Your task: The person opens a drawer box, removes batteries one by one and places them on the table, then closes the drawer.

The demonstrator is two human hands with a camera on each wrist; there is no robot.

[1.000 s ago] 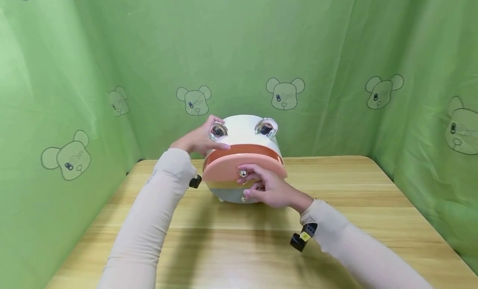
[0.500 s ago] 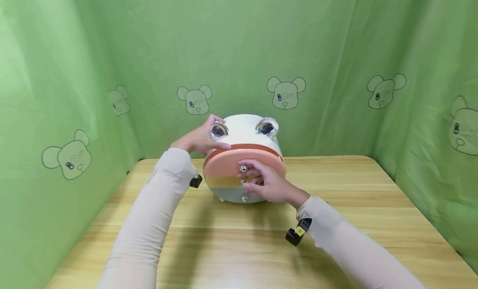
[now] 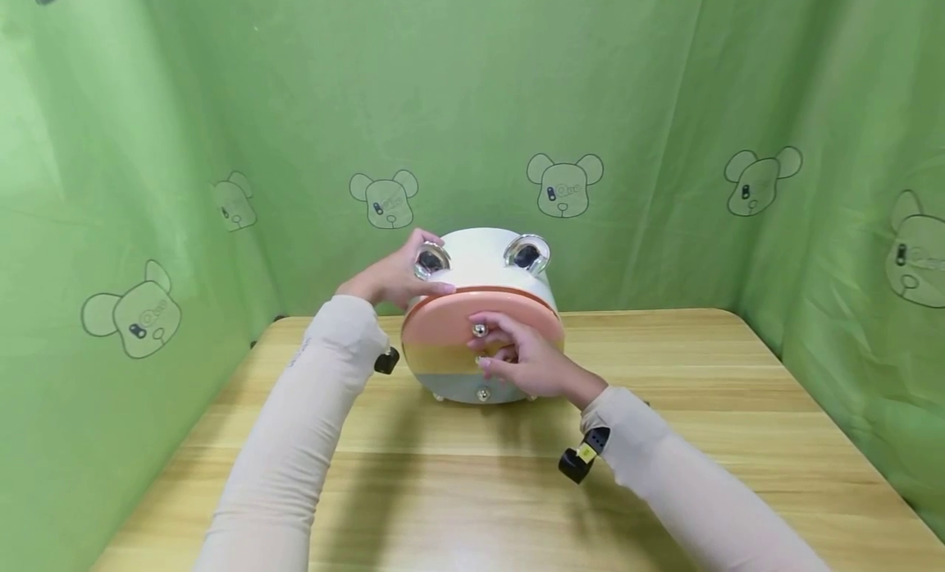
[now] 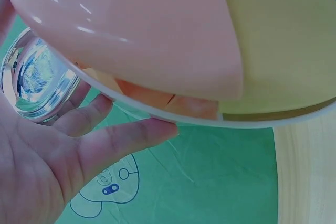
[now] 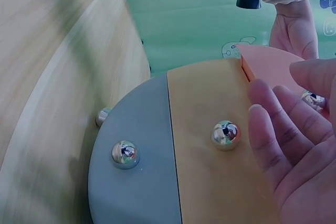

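A round white storage box (image 3: 476, 256) with silver frog-like eyes (image 3: 527, 255) stands on the table. Its front has a pink drawer (image 3: 435, 319), a yellow drawer (image 3: 434, 357) and a grey drawer (image 3: 446, 385), each with a silver knob. In the left wrist view the pink drawer front (image 4: 142, 30) sits slightly proud of the yellow one. My left hand (image 3: 394, 274) grips the box around its left eye, thumb along the front rim. My right hand (image 3: 537, 363) has its fingers curled about the pink drawer's knob (image 3: 480, 330); fingers partly hide this knob in the right wrist view.
The wooden table (image 3: 458, 506) extends around the box, its far edge just behind it. Green curtains (image 3: 472, 104) with bear prints enclose the back and both sides. Silver feet (image 5: 102, 116) support the box.
The pink drawer has slid inward, narrowing the gap above it to a thin line. My right hand has moved forward with it; my left hand stays on the box.
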